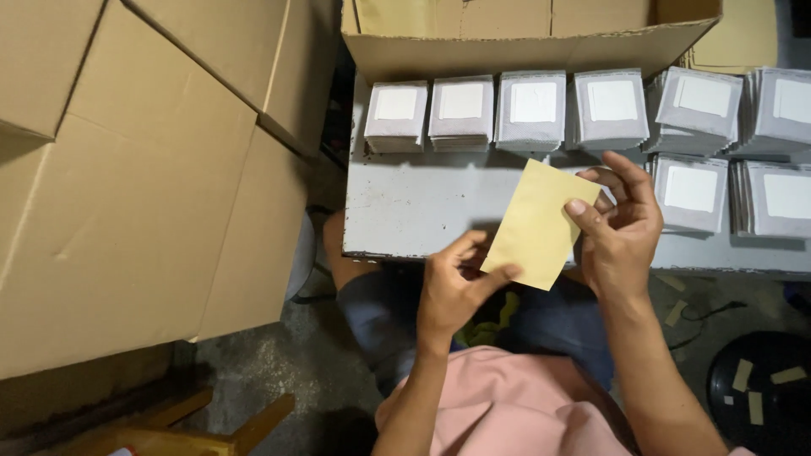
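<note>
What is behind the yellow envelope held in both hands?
Behind the envelope lies the grey table and the right hand fingers. Whatever those fingers hold is covered.

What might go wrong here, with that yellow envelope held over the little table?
The yellow envelope is pinched only at its edges by the left hand and right hand, so it might slip or crease. The grey packet stacks stand close behind; a careless reach could topple one.

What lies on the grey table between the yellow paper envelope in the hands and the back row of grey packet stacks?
In the head view, only bare grey table top lies between the yellow paper envelope and the back row of grey packet stacks.
</note>
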